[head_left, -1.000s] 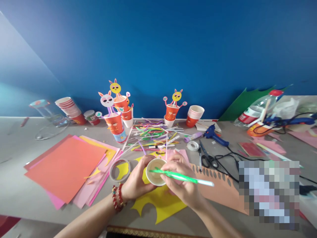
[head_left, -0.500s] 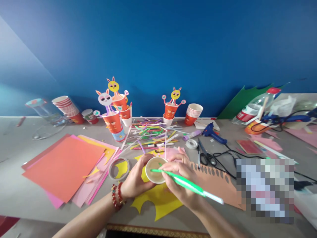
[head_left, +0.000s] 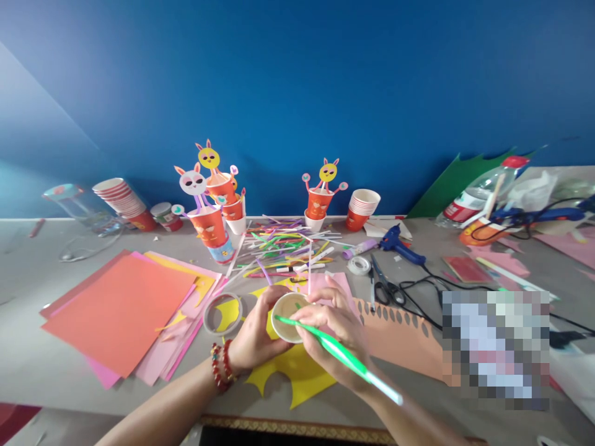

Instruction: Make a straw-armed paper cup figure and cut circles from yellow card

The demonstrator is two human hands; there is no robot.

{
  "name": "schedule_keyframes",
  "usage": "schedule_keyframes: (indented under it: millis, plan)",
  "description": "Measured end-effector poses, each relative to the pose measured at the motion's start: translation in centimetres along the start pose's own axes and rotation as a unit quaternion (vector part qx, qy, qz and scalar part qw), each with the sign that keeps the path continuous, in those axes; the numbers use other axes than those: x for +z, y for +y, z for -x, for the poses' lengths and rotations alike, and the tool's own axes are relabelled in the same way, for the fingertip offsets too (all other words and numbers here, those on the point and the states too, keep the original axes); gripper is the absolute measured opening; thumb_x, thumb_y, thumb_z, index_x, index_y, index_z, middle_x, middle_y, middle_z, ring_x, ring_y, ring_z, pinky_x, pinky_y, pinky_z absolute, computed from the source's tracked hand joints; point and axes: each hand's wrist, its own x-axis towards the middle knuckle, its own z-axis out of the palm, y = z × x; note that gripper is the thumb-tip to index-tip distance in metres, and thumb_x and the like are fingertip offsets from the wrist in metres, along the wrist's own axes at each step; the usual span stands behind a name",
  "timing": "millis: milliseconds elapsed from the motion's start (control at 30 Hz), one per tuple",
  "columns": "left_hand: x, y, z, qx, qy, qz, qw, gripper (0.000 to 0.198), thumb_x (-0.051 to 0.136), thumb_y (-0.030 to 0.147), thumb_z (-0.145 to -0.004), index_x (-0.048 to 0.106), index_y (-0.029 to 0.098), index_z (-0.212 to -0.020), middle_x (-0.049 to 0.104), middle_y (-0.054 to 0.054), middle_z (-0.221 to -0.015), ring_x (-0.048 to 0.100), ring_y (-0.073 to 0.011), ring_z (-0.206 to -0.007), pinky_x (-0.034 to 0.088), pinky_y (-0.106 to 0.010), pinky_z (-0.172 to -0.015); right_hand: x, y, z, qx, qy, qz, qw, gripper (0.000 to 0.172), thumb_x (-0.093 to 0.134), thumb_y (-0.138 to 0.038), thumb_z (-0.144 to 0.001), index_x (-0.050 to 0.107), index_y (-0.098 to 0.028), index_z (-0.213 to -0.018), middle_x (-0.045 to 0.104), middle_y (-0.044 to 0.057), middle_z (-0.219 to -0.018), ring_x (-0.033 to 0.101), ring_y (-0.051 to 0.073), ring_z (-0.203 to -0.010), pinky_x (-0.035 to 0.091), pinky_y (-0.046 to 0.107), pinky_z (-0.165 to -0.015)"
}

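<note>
My left hand (head_left: 258,334) is wrapped round a white-rimmed paper cup (head_left: 277,303), whose open mouth faces me. In my right hand (head_left: 332,337) is a slim green pen-like tool (head_left: 341,353) with a pale rear end, pinched between thumb and fingers. Its thin front end reaches over the cup's mouth near the left inner wall; whether it touches the wall I cannot tell. A small green mark shows inside the cup. Beneath both hands lies a yellow sheet with cut-out edges (head_left: 307,378). A roll of tape (head_left: 207,316) rests just left of my left hand.
Coloured paper sheets (head_left: 121,310) lie at left. Behind are decorated cup figures (head_left: 207,226), (head_left: 318,204) and a pile of straws (head_left: 279,241). Scissors (head_left: 389,288), a blue glue gun (head_left: 400,244) with cables and an orange sheet (head_left: 404,344) are at right. A pixelated patch hides part.
The green tool has swung slightly, its pale rear end moving down and left, its front end shifting left in the cup. Both hands keep their hold; the view has shifted slightly.
</note>
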Motion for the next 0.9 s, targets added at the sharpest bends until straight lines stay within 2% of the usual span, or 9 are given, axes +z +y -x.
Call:
schedule_keyframes:
  millis: [367,600,900]
  plan:
    - [0.1,-0.1,-0.1,0.011,0.002,0.0,1.0,0.064,0.074,0.022,-0.077,0.038,0.024,-0.129,0.054,-0.012,-0.122,0.057,-0.0279,-0.113,0.049,-0.044,-0.095,-0.1,0.0,-0.3,-0.003,0.011,0.028,1.0,0.016,0.065,-0.012,-0.08,0.058,-0.026,-0.082,0.077,-0.004,-0.08,0.067,0.022,-0.087,0.029,0.058,-0.114]
    - [0.2,0.0,0.0,0.013,0.001,-0.004,1.0,0.064,0.074,0.019,-0.077,0.039,0.024,-0.129,0.053,-0.012,-0.123,0.056,-0.0277,-0.114,0.048,-0.044,-0.097,0.1,0.0,-0.1,-0.001,0.005,0.007,1.0,0.019,0.066,-0.01,-0.079,0.058,-0.027,-0.083,0.077,-0.003,-0.081,0.065,0.022,-0.089,0.032,0.058,-0.111]
    - [0.2,-0.1,0.1,0.002,0.001,-0.01,1.0,0.065,0.075,0.02,-0.077,0.038,0.024,-0.129,0.053,-0.011,-0.123,0.056,-0.0271,-0.115,0.048,-0.042,-0.096,0.3,0.6,0.8,0.059,-0.033,-0.057,0.996,0.015,0.065,-0.013,-0.085,0.058,-0.027,-0.086,0.077,-0.001,-0.093,0.063,0.023,-0.101,0.041,0.051,-0.103]
